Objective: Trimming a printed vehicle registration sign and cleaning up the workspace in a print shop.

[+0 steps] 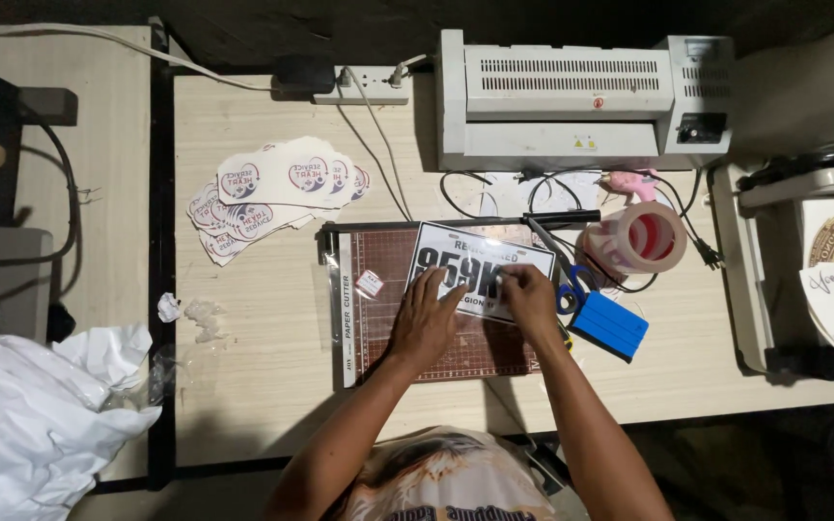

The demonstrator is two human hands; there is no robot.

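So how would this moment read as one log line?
left hand: flat on white printed sheet | right hand: on sheet | under: paper cutter

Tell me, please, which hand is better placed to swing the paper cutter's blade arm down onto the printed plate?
Probably the right hand: it rests on the printed plate nearest the black blade arm, while the left hand presses flat farther away.

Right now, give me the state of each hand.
Left hand: open, flat, pressing the white printed sheet onto the paper cutter.
Right hand: fingers curled on the sheet's right edge; grip cannot be told.
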